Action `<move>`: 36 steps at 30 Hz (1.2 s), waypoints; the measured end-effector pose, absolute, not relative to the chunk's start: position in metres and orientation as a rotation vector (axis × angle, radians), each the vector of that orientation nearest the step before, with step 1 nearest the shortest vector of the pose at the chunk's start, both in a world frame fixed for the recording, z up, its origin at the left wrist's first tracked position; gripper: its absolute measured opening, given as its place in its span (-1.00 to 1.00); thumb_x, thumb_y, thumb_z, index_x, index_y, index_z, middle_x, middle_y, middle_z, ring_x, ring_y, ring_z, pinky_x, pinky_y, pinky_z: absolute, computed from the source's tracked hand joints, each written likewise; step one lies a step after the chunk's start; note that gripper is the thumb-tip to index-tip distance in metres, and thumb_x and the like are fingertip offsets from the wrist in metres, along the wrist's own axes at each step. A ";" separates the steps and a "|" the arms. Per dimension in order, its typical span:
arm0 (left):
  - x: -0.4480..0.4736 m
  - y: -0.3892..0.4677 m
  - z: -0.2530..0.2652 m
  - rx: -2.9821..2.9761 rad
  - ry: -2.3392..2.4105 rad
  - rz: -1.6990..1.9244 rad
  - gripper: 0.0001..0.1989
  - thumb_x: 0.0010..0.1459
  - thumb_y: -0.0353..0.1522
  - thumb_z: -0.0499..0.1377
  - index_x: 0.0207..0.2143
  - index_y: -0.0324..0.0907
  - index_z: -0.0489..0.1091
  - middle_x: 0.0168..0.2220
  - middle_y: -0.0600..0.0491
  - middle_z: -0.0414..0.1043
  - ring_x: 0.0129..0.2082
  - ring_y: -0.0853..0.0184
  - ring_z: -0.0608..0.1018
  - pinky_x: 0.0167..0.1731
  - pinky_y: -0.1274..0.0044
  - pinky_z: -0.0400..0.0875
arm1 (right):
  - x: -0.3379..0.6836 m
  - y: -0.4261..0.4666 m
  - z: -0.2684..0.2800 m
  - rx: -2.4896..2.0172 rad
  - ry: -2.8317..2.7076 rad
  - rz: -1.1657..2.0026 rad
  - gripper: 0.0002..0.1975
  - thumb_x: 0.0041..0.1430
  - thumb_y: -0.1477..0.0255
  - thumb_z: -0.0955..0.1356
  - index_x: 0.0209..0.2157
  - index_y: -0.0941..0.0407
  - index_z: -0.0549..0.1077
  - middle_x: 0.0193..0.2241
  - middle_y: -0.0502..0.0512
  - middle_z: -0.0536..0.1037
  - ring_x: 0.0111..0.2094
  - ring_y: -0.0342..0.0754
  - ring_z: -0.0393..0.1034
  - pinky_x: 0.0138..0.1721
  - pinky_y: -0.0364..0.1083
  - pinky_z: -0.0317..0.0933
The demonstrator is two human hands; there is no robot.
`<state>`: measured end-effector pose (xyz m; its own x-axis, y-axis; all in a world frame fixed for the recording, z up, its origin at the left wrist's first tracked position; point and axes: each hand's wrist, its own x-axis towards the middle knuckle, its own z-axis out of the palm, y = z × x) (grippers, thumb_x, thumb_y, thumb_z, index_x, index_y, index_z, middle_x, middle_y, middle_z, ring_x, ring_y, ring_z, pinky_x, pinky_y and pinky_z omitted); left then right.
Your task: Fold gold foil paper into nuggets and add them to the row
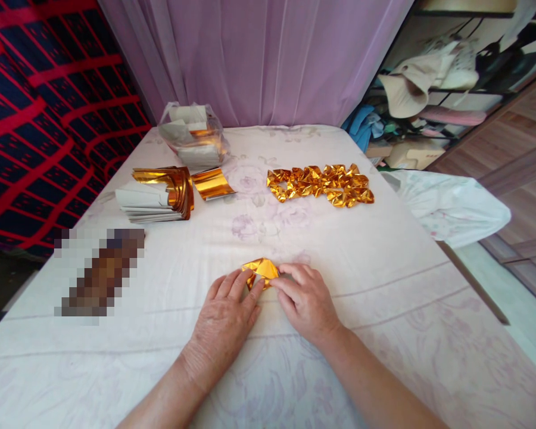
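A partly folded piece of shiny gold foil paper (267, 268) lies on the cloth-covered table in front of me. My left hand (226, 316) holds its left side down, the fingertips pressed on the foil. At the right end, the thumb and fingers of my right hand (310, 304) pinch the paper's edge. Farther back on the right sit several folded gold foil pieces (321, 183) in a cluster. To the left is a stack of gold foil sheets (154, 199) with pale backs, and one loose gold sheet (213, 183) beside it.
A clear plastic bag (194, 137) of more sheets stands at the back left. A blurred-out object (102, 277) lies on the left of the floral tablecloth (268, 387). Behind hangs a purple curtain (268, 65); shelves with a cap (406, 86) stand at the right.
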<state>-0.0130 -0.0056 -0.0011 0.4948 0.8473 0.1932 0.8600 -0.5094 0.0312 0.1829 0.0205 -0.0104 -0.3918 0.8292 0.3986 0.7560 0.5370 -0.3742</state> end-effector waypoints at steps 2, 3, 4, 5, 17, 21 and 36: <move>-0.013 -0.006 -0.001 -2.664 -1.531 -0.265 -0.58 0.26 -0.33 0.12 0.17 -0.11 0.29 0.16 -0.14 0.33 0.12 0.07 0.40 0.03 0.20 0.37 | 0.184 0.019 -0.007 -1.277 -2.261 0.149 -0.71 0.14 0.60 0.30 -0.20 0.01 0.56 -0.12 0.10 0.52 -0.12 0.02 0.34 -0.12 0.01 0.19; -0.013 -0.006 -0.002 -2.665 -1.537 -0.262 -0.58 0.26 -0.33 0.12 0.17 -0.11 0.29 0.16 -0.14 0.33 0.12 0.07 0.40 0.04 0.20 0.37 | 0.184 0.019 -0.005 -1.270 -2.274 0.140 -0.71 0.14 0.59 0.30 -0.19 0.01 0.57 -0.10 0.11 0.51 -0.11 0.03 0.34 -0.12 0.02 0.19; -0.013 -0.006 -0.002 -2.663 -1.541 -0.266 -0.57 0.26 -0.33 0.13 0.17 -0.11 0.29 0.16 -0.14 0.33 0.12 0.07 0.39 0.04 0.19 0.36 | 0.184 0.018 -0.004 -1.261 -2.286 0.135 -0.71 0.14 0.59 0.31 -0.18 0.00 0.57 -0.08 0.11 0.51 -0.10 0.03 0.33 -0.12 0.03 0.20; -0.013 -0.006 -0.002 -2.662 -1.542 -0.270 -0.57 0.25 -0.33 0.14 0.17 -0.11 0.29 0.16 -0.14 0.33 0.12 0.06 0.39 0.04 0.19 0.36 | 0.184 0.018 -0.002 -1.253 -2.296 0.133 -0.70 0.14 0.58 0.31 -0.18 0.00 0.57 -0.06 0.12 0.50 -0.09 0.04 0.32 -0.11 0.04 0.20; -0.014 -0.005 0.000 -2.678 -1.553 -0.260 -0.59 0.25 -0.31 0.15 0.15 -0.11 0.33 0.15 -0.13 0.35 0.12 0.05 0.39 0.05 0.20 0.36 | 0.190 0.014 0.001 -1.326 -2.332 0.031 -0.70 0.06 0.58 0.34 -0.24 -0.02 0.61 -0.05 0.11 0.52 -0.04 0.09 0.30 -0.13 0.05 0.19; -0.016 -0.005 0.000 -2.688 -1.522 -0.259 -0.56 0.26 -0.29 0.14 0.18 -0.08 0.28 0.16 -0.12 0.34 0.14 0.07 0.39 0.06 0.21 0.35 | 0.192 0.014 0.002 -1.302 -2.375 0.026 -0.70 0.07 0.57 0.34 -0.21 0.00 0.61 -0.02 0.11 0.52 -0.02 0.09 0.29 -0.12 0.05 0.19; -0.019 -0.003 0.003 -2.735 -1.476 -0.247 -0.59 0.24 -0.33 0.18 0.14 0.04 0.33 0.18 -0.13 0.32 0.14 0.07 0.39 0.03 0.20 0.37 | 0.190 0.013 0.001 -1.330 -2.363 -0.017 -0.71 0.07 0.56 0.33 -0.23 -0.02 0.61 -0.08 0.10 0.55 -0.06 0.08 0.30 -0.15 0.05 0.18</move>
